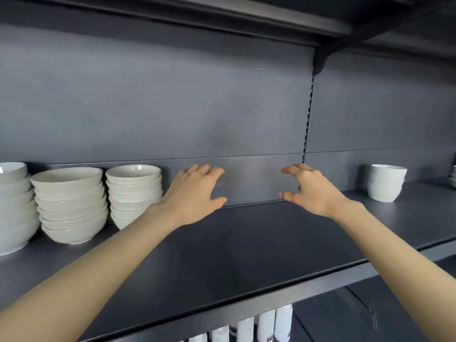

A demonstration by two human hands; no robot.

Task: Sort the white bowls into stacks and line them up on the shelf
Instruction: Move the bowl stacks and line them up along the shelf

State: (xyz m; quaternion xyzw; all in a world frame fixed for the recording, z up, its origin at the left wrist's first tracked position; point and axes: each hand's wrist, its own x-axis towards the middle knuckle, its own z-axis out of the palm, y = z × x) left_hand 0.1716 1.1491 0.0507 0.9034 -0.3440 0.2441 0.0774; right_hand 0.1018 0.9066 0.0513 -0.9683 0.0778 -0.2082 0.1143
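Three stacks of white bowls stand in a row at the left of the dark shelf [246, 243]: a tall stack [13, 206] cut by the left edge, a wide-bowl stack [70, 203], and a smaller-bowl stack [134, 191]. A short stack of small white bowls [386, 182] stands far right. My left hand [197, 191] hovers open just right of the smaller-bowl stack, holding nothing. My right hand [311, 188] is open too, fingers spread, about a hand's width from the left one, near the back panel.
A slotted upright post [308, 114] divides the grey back panel. Another shelf [222, 18] hangs overhead. White bottles [266, 325] stand on the level below. More white crockery [453, 176] peeks in at the right edge.
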